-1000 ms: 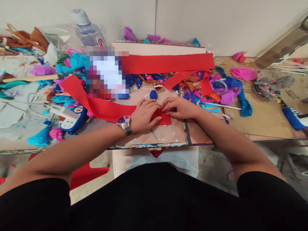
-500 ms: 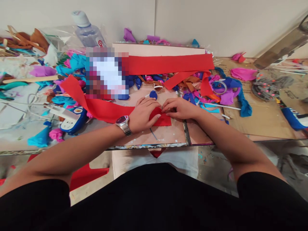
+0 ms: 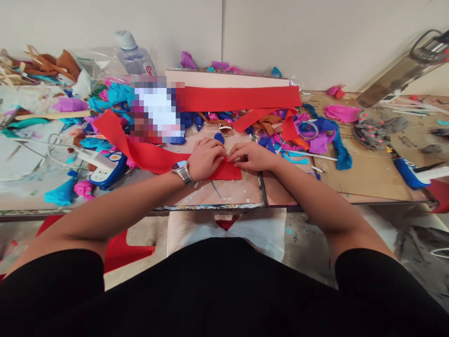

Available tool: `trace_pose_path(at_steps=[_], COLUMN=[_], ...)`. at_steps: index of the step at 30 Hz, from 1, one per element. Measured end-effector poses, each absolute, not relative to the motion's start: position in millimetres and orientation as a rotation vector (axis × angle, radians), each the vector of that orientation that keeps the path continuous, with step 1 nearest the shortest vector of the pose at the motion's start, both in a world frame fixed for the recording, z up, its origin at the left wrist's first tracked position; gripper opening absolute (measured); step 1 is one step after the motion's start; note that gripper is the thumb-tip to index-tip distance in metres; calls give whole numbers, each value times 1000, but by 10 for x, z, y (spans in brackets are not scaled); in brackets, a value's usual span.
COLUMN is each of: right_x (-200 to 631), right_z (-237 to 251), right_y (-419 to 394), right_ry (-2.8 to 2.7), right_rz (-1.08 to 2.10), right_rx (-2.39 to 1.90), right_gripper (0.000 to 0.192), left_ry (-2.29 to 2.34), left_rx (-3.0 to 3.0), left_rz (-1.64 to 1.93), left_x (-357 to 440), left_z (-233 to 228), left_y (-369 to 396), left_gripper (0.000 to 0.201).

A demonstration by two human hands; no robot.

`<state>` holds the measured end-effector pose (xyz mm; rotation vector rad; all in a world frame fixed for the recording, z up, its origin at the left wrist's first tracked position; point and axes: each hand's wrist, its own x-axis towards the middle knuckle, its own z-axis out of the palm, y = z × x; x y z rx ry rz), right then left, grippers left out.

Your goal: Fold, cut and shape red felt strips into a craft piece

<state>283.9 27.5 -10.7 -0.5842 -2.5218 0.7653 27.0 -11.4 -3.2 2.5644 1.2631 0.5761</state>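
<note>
One red strip [image 3: 150, 157] lies near the middle of the front edge of the tabletop [image 3: 235, 194]; its far end slants toward the rear left corner. The left hand [image 3: 206, 159] rests over the strip with fingers bent; whether it grips cannot be told. The right hand [image 3: 250, 156] meets it at the strip's rear side, thumb and forefinger close together; whether material is caught between them cannot be told. Step in hand, as judged: fingertip work on the strip near its right end. The next move calls for steady, light pressure, so that the strip does not crease or slip.

A blue scrap [image 3: 219, 137] lies just beyond the hands. A second red strip [image 3: 242, 99] extends along the rear edge. Container: one capped clear bottle [image 3: 135, 58], rear edge, left of centre; fill level unclear.
</note>
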Motion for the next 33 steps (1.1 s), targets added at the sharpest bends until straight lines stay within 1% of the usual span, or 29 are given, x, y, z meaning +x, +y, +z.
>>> trace_pose_path(at_steps=[4,10,14,18,23,26,28,33], right_x=[2818,2825,2833,2845,2834,2794,2767,2749], right_z=[-104,-39,-10,-32,-82,-97,-100,-72], right_y=[298,269,260,285,287,250,219,163], right_ry=[-2492,-2525,-2480,-2380,-2112,-1964,-1929,-1930], right_rz=[796,835,802,785,901,996,1021,973], right_rx=[-597,-680,-709,-722,-800,-796,-836,-891], right_gripper=[16,24,22,20,19,30,33,27], left_ry=[1255,1230,1132,1034,1110,1117,1134,1127], left_rx=[2568,2449,2373,2391,2211,2154,2147,2130], left_rz=[622,683,649,597,757,898,958,1015], left_x=[284,264,298,356,379,358,348,341], left_z=[-38,-60,48,147,76,-12,-58,-112], left_y=[-76,-2,61,237,397,380,350,311], left_gripper=[26,25,31,31,31,29,28,29])
